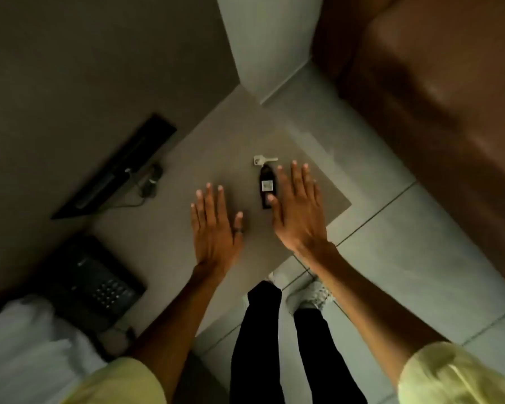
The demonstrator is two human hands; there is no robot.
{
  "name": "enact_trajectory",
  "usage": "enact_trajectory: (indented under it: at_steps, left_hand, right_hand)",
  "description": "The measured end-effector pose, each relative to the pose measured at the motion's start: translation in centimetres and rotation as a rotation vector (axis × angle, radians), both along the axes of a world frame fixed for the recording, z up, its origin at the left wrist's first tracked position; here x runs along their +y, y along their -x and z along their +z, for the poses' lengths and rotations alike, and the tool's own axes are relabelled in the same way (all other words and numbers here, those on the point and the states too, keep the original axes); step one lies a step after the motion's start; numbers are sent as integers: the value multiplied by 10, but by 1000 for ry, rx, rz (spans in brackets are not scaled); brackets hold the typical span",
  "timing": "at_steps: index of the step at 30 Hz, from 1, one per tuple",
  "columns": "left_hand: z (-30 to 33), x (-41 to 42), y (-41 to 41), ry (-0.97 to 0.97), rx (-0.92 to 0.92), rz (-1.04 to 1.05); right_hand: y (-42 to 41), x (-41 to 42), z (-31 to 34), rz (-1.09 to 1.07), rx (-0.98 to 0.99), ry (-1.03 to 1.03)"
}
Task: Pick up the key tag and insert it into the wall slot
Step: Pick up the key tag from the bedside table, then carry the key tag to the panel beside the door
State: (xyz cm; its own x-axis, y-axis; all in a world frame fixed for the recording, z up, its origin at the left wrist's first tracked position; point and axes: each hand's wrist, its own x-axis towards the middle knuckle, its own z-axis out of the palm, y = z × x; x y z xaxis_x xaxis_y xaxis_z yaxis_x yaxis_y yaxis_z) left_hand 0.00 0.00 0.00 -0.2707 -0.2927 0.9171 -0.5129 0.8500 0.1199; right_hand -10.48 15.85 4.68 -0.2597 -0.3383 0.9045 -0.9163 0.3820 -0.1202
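**A:** Where is the key tag [266, 188]?

**B:** Flat on the grey counter [187, 176], a long, dark, glossy slab with a rounded upper end and a small pale square label near its middle. A pale metal key [263, 160] is joined to that upper end and lies crosswise, blade pointing right.

**A:** And the hands?

**B:** Both are spread flat, palms down, fingers straight. The left hand [215, 228] is well apart from the tag, to its left, with a dark ring on 1 finger. The right hand [299, 211] is just beside the tag on its right; its thumb tip overlaps the tag's lower end. Whether the thumb presses on it, I cannot tell.

**A:** So the grip?

**B:** Released on both sides. Neither hand is closed around anything.

**A:** What is the counter like?

**B:** Matte and smooth, with a sharp square corner on the right. On its left side sits a dark telephone [96, 282] with a grid of small pale buttons. Further up, a long black bar-shaped object [120, 167] lies at a slant, with thin cables [146, 185] looping from it.

**A:** Around it?

**B:** Pale floor tiles [405, 258] with thin dark joints, a glossy brown wooden surface [449, 97] at upper right, white cloth [21, 345] at lower left. The short sleeves [455, 374] are pale yellow, the trousers [257, 345] black, and 1 light shoe [309, 295] shows.
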Motion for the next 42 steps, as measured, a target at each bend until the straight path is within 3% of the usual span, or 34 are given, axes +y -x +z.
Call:
enact_trajectory:
  at_steps: [4,10,13,18,22,29,33,37,42]
  left_hand:
    - [30,2,-14,72,69,87]
    - [26,0,-44,210,141,161]
    - [17,-3,-44,207,140,158]
    - [-57,-39,-51,148,90,186]
    - [-157,-73,-62,1,-46,241]
    - [-401,-31,-144,-607,-412,249]
    - [-487,29,-171,-766,-531,200]
    - [-577,71,-195,-891,-580,191]
    - [-710,112,-252,-1011,-629,257]
  right_hand:
    - [-32,-15,38,20,18,146]
    - [-55,-35,48,-100,128,292]
    - [-59,-44,45,-37,105,347]
    - [-66,-64,-7,97,-35,129]
    - [-69,-83,-90,181,-313,-156]
    - [-94,-72,-331,175,-660,-694]
    - [-105,-49,-453,193,-796,-820]
    - [-121,-26,-572,280,-886,-822]
    - [-174,-5,-725,449,-868,-933]
